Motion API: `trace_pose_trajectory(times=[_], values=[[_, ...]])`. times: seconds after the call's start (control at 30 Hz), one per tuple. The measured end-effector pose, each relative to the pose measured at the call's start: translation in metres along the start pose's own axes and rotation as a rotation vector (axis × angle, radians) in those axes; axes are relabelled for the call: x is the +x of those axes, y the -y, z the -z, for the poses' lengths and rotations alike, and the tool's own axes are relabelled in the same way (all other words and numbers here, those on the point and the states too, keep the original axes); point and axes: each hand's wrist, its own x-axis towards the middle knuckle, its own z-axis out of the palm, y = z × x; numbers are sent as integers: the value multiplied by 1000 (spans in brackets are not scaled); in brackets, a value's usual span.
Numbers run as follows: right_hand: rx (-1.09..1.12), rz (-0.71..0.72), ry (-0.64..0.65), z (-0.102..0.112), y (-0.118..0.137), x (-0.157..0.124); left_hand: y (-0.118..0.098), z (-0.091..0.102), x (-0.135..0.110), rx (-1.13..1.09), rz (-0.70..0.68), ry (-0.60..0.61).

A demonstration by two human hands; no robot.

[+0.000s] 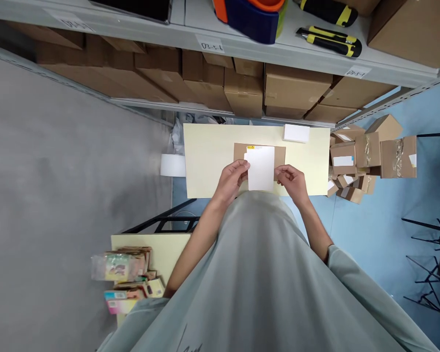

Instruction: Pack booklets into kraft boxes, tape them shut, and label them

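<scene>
A white label sheet [260, 168] with a small yellow mark along its top edge is held above a flat brown cardboard box [279, 152]. My left hand [233, 178] pinches the sheet's left edge between thumb and fingers. A sliver of white paper shows behind that edge, partly hidden by the sheet. Close beside the sheet's right edge is my right hand [292, 182], its thumb and fingertips drawn together. Whether anything is between those fingertips is too small to tell. Both hands are over the front of the cream table [209, 146].
A white stack [296, 133] lies at the table's back right. Parcels [366, 151] are piled to the right. The shelf [242, 49] overhead carries box cutters [330, 41] and a blue tape dispenser [254, 22]. A side table [168, 249] at lower left bears packaged goods [128, 278].
</scene>
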Motion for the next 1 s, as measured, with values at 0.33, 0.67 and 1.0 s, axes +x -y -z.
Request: trace_pose_trajectory(times=[0.33, 0.67, 1.0], values=[[30, -22, 35, 4, 8, 6, 2, -7, -1, -68, 13, -18], [119, -66, 69, -1, 22, 4, -4, -3, 0, 12, -41, -11], [74, -41, 58, -14, 16, -4, 7, 12, 3, 49, -67, -25]])
